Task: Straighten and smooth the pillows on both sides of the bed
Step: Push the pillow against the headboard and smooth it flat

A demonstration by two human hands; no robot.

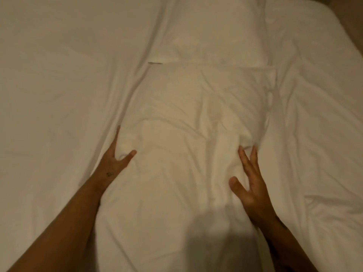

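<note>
Left hand (115, 160), right hand (250, 185), flat, flanking near pillow (184, 138)

The near pillow (186, 144) is cut by the bottom edge. The left hand (115, 160) hides most fingers under its side. The far pillow (212, 34) runs past the top edge, and all is slightly blurred.

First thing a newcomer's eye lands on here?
The two bare forearms reaching in from the bottom: left hand and right hand, fingers spread, flanking a heavily creased white pillow at centre. Next, a smoother second pillow lying just beyond it, all on a rumpled white sheet.
</note>
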